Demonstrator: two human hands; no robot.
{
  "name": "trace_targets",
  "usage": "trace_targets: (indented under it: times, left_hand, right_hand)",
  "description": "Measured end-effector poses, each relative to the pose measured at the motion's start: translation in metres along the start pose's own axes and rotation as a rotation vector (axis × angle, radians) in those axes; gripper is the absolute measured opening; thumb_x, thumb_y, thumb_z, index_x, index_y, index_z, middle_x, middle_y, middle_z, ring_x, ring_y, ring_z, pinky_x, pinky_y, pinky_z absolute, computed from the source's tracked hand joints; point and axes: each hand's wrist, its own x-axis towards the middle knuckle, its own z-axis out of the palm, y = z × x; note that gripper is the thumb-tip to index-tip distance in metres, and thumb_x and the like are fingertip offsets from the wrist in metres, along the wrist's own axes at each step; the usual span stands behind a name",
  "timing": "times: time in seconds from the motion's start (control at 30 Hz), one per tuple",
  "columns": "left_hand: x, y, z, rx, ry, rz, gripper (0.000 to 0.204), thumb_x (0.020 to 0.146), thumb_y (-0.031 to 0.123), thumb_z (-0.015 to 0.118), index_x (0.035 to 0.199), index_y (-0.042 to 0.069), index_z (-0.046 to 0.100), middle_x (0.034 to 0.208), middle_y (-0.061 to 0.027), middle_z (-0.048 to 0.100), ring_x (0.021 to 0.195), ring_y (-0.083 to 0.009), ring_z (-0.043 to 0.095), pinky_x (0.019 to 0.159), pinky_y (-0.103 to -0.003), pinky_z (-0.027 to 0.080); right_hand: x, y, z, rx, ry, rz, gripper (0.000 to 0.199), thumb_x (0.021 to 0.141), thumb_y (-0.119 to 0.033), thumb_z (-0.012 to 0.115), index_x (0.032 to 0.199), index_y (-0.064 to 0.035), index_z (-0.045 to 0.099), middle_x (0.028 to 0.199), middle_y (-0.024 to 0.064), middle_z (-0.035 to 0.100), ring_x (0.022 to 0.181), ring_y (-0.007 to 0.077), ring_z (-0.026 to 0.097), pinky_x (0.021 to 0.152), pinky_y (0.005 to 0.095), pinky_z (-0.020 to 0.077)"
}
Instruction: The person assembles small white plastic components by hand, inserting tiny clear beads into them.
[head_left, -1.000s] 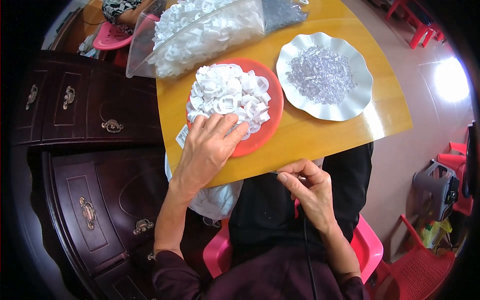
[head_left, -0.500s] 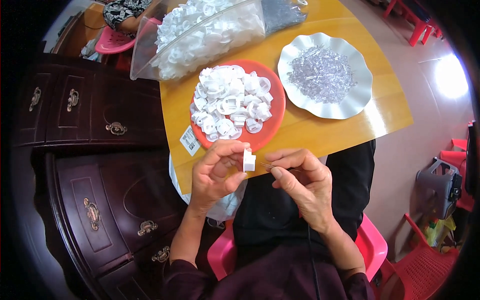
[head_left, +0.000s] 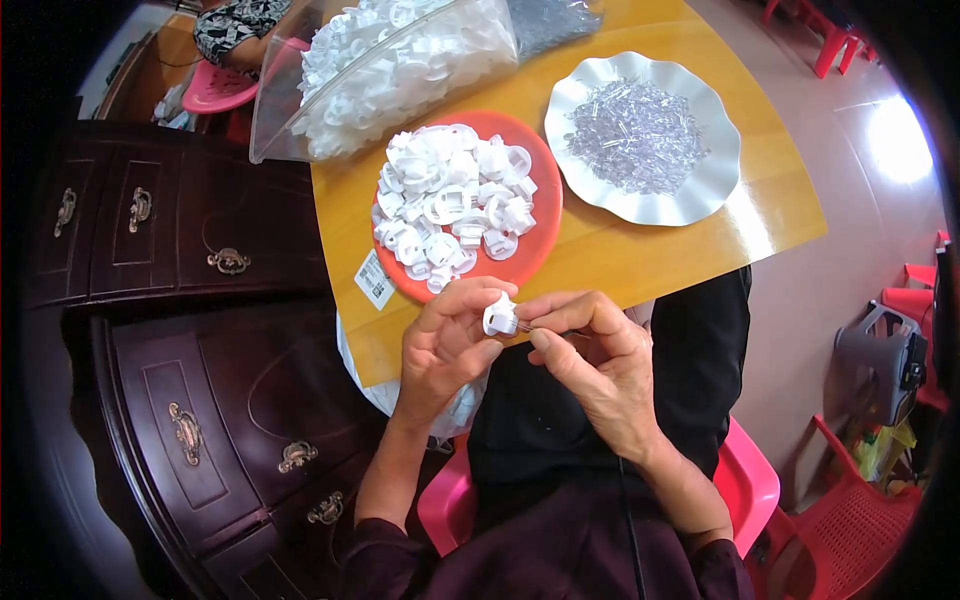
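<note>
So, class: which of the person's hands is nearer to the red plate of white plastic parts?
Left. The left hand sits just below the red plate, fingertips almost at its rim, holding a white plastic part. The right hand lies further right and lower.

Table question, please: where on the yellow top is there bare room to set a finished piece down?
Bare wood lies right of the white plate toward the table corner, and along the near edge below it. The left is crowded: red plate, clear bag, label sticker.
</note>
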Motion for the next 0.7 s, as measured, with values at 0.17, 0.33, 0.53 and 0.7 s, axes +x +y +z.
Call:
trace_targets:
  times: [0.17, 0.33, 0.53, 0.7]
  left_hand:
    - [-0.0028, -0.0022, -0.0022, -0.058, 0.050, -0.018, 0.036, 0.090, 0.002, 0.065, 0.125, 0.001, 0.056, 0.128, -0.0178, 0.056, 0.119, -0.0220, 0.055, 0.102, -0.036, 0.044]
    - [-0.0036, -0.0044, -0.0014, -0.108, 0.096, -0.038, 0.036, 0.091, 0.005, 0.066, 0.125, 0.001, 0.056, 0.128, -0.0167, 0.057, 0.120, -0.0216, 0.054, 0.103, -0.037, 0.043]
    - [-0.0032, -0.0036, -0.0001, -0.079, 0.095, -0.085, 0.040, 0.090, 0.003, 0.066, 0.128, -0.002, 0.055, 0.128, -0.0137, 0.057, 0.120, -0.0197, 0.055, 0.103, -0.034, 0.043]
    - [-0.0031, -0.0025, 0.0006, -0.077, 0.086, -0.090, 0.039, 0.089, 0.002, 0.067, 0.127, -0.002, 0.056, 0.129, -0.0139, 0.055, 0.119, -0.0203, 0.055, 0.103, -0.034, 0.042]
  right_hand:
    - [-0.0009, -0.0060, -0.0015, -0.012, -0.075, 0.067, 0.004, 0.094, 0.000, 0.061, 0.097, 0.0020, 0.060, 0.113, 0.0135, 0.065, 0.101, 0.0143, 0.063, 0.081, 0.0261, 0.0563]
    - [0.0007, -0.0005, 0.0016, -0.010, 0.003, -0.006, 0.007, 0.089, -0.003, 0.066, 0.094, 0.0018, 0.063, 0.104, 0.0100, 0.069, 0.081, 0.0089, 0.064, 0.070, 0.0233, 0.0532]
    - [0.0009, 0.0009, 0.0012, -0.061, 0.001, -0.013, 0.006, 0.088, -0.002, 0.067, 0.091, 0.0015, 0.063, 0.104, 0.0101, 0.070, 0.079, 0.0100, 0.064, 0.068, 0.0240, 0.0527]
    - [0.0011, -0.0010, 0.0011, -0.077, 0.005, -0.017, 0.006, 0.088, -0.002, 0.068, 0.091, 0.0011, 0.063, 0.103, 0.0098, 0.070, 0.079, 0.0101, 0.064, 0.068, 0.0240, 0.0525]
